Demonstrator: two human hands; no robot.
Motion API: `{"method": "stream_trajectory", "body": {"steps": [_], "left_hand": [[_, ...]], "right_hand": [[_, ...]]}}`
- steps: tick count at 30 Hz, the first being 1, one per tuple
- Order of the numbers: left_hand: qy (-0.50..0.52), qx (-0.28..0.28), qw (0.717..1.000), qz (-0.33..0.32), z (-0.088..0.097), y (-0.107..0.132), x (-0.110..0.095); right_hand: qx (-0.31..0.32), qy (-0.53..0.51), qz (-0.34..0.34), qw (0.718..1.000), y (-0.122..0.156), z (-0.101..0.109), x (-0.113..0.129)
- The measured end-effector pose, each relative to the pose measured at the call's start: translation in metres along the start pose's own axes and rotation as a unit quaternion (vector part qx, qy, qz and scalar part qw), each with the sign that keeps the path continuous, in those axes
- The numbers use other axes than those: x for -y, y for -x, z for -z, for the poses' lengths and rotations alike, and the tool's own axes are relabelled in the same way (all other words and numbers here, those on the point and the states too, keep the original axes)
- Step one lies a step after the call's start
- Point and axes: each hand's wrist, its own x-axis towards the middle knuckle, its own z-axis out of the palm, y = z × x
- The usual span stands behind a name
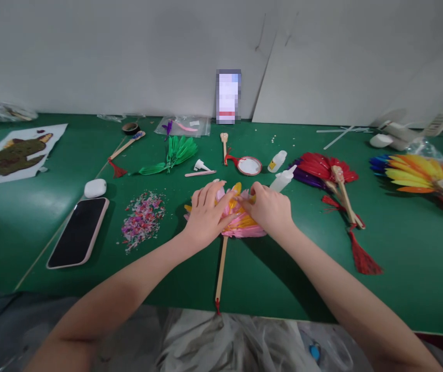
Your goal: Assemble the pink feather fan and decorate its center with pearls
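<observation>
A feather fan point(244, 227) in pink and yellow lies flat on the table, its wooden handle point(222, 268) pointing toward me with a red cord at the end. My left hand point(207, 211) rests on the fan's left part, fingers stretched out and thumb apart. On the right part, my right hand point(271, 207) is closed in a pinch among the feathers; its fingertips hide what lies between them. Just behind the right hand lies a white squeeze bottle point(282, 179). Beyond the fan are a small round dish point(249, 166) of white stuff and a white nozzle cap point(201, 165).
Left are a phone point(78, 232), a white earbud case point(95, 188) and a pile of colourful chips point(142, 219). Green feathers point(181, 151) lie farther back. A red-purple fan point(330, 168) and a yellow-blue fan point(417, 173) are right. Another phone point(228, 97) leans against the wall.
</observation>
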Motion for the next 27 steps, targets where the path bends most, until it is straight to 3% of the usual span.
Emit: {"method": "stream_trajectory", "body": {"steps": [5, 13, 21, 27], "left_hand": [[0.013, 0.015, 1.000, 0.005, 0.000, 0.000, 0.000], [0.023, 0.025, 0.999, 0.011, 0.001, 0.000, 0.000], [0.027, 0.034, 0.999, 0.017, 0.000, 0.000, 0.002], [0.039, 0.029, 0.998, 0.032, 0.002, -0.001, 0.002]], "right_hand": [[-0.013, -0.010, -0.018, 1.000, -0.001, 0.003, -0.005], [-0.121, -0.051, -0.020, 0.991, 0.008, 0.016, -0.026], [-0.227, -0.101, 0.066, 0.966, 0.033, 0.022, -0.027], [-0.230, -0.166, 0.157, 0.946, 0.060, 0.013, -0.022]]}}
